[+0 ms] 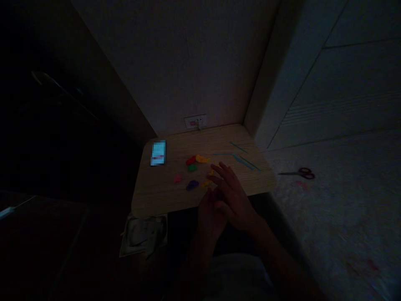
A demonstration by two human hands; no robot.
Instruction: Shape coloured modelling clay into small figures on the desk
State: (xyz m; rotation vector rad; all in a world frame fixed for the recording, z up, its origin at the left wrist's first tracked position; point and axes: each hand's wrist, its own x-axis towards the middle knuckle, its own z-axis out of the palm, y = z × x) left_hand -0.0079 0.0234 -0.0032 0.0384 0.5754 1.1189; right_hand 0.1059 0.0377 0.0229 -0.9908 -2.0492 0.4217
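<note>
Yellow clay (202,159) on table (169,200), 2 hands (213,213) together, contents unclear, cannot tell.

Looks like somebody's home to me, a dim room with a wall outlet (196,121) right above a small wood-grain table (169,196), a panelled door (351,79) off to the right, and pale, carpet-like flooring (338,217) with scissors (300,173) lying on it.

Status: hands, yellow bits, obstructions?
Left hand and right hand together at table's near edge, contents unclear. Yellow bits on table, partly hidden by right fingers. Purple lump beside them. Dim light.
</note>
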